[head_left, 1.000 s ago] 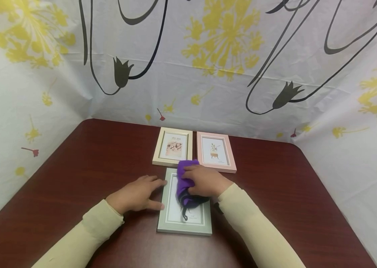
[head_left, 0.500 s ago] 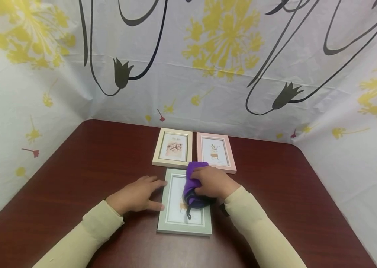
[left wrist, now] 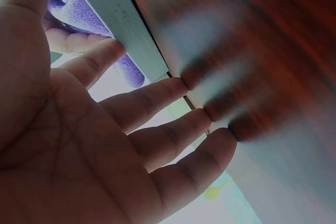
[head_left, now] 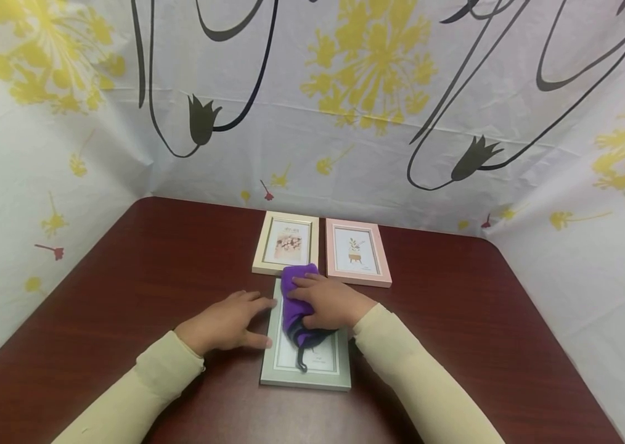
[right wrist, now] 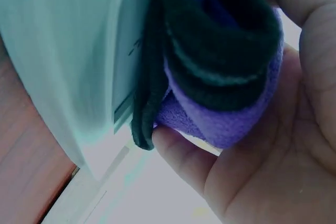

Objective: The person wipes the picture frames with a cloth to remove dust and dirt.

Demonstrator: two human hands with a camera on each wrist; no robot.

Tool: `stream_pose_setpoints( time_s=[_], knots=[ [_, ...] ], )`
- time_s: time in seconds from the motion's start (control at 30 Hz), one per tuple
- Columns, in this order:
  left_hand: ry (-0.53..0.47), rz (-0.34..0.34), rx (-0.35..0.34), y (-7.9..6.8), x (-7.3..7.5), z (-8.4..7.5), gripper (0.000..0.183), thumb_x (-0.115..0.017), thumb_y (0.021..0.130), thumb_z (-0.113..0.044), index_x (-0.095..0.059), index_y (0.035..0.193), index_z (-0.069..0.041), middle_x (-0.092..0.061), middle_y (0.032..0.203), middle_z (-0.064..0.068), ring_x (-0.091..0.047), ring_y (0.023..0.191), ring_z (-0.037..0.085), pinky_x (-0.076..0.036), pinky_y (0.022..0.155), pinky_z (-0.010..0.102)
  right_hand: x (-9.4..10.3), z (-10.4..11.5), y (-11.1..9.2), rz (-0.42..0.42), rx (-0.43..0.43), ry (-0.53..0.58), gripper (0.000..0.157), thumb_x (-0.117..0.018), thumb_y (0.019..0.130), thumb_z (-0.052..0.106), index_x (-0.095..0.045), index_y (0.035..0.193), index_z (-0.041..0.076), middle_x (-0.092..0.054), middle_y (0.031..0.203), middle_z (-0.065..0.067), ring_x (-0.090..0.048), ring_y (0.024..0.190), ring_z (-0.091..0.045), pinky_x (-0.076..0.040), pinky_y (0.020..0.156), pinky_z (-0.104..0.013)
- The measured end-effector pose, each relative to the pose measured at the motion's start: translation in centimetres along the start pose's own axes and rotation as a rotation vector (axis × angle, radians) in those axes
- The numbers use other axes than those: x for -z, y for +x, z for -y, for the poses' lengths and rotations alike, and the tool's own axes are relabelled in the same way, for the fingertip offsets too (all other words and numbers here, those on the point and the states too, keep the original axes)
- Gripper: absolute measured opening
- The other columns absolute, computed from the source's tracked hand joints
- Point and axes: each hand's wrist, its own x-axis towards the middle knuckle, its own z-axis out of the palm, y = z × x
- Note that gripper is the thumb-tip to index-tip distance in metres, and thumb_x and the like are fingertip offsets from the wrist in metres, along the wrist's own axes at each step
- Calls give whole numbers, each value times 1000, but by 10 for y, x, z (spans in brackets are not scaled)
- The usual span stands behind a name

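Note:
A pale green picture frame [head_left: 306, 378] lies face up on the dark red table. A folded purple cloth [head_left: 292, 293] with a dark trimmed edge and a small loop lies over its upper left part, hiding much of the picture. My right hand [head_left: 334, 302] holds the cloth down on the glass; in the right wrist view its thumb and fingers curl about the folded cloth [right wrist: 231, 124]. My left hand [head_left: 226, 324] is spread at the frame's left edge, thumb and fingertips right at the rim. From the left wrist, its fingers [left wrist: 152, 100] look nearly straight beside the frame's side [left wrist: 123, 19].
Behind the green frame lie a cream picture frame [head_left: 259, 261] and a pink picture frame [head_left: 381, 256], side by side. Bare tabletop [head_left: 457, 308] stretches to both sides. A white curtain [head_left: 268, 111] with yellow and grey flowers closes off the back and sides.
My right hand slid the cloth right across the glass, then back left, farther than where it was one second ago. The left hand and the three frames have stayed put.

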Motion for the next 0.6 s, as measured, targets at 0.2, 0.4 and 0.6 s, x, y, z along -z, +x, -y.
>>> stream_pose_setpoints(
  time_s=[0.2, 0.4, 0.6],
  knots=[
    [6, -5, 0, 0, 0, 0, 74, -75, 84, -50, -52, 145, -15, -42, 148, 26, -34, 138, 48, -32, 109, 60, -2, -1, 2, -50, 37, -19, 53, -75, 83, 22, -62, 134, 16, -52, 144, -7, -45, 133, -30, -42, 106, -43],
    [-8, -2, 0, -1, 0, -1, 73, -75, 85, -49, -52, 144, -14, -41, 149, 26, -34, 138, 47, -33, 108, 60, -4, -1, 3, -113, 74, -62, 41, -79, 83, 19, -69, 122, 18, -60, 128, -2, -54, 113, -24, -50, 91, -37],
    [-10, -4, -1, -1, 1, -2, 73, -76, 85, -49, -52, 144, -14, -41, 149, 26, -33, 139, 47, -32, 109, 59, -4, 0, 0, -160, 113, -63, 33, -81, 81, 15, -69, 112, 20, -64, 109, 4, -60, 96, -15, -51, 81, -32]
  ],
)
